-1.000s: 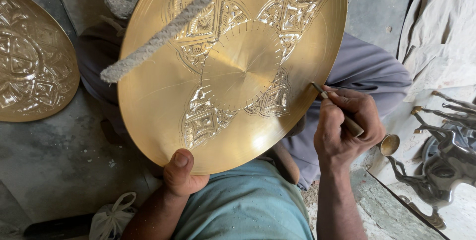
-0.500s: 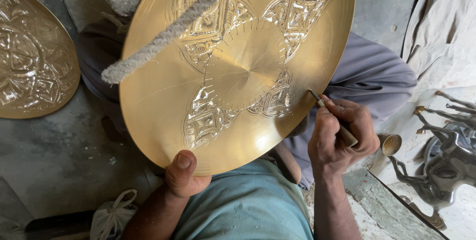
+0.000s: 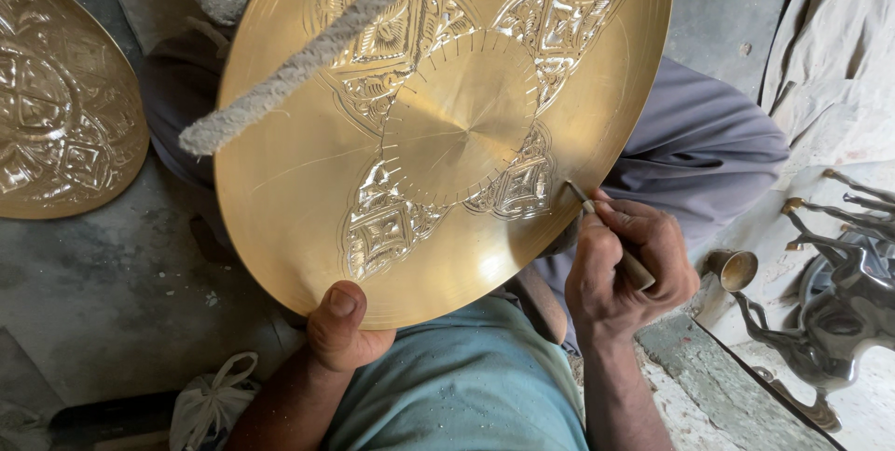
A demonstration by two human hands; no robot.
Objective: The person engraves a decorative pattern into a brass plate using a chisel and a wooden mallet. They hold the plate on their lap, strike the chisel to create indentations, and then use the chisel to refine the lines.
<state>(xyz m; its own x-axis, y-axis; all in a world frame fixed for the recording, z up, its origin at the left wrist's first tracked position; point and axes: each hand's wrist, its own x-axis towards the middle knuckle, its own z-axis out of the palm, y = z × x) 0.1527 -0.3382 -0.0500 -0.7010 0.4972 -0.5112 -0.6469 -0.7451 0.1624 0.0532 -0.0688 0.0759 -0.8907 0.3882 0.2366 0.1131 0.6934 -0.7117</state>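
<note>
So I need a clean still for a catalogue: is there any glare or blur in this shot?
Head view: sharp overall; soft daylight sheen across the brass plate, brightest right of its centre; engraving tool and right hand crisp.

The big plate is polished brass, glossy and smooth where bare, rough and glittering in its engraved panels. A coarse, fuzzy grey rope crosses it. The tool looks dull metal. The floor is matt, gritty concrete; beside it, soft teal cloth.
</note>
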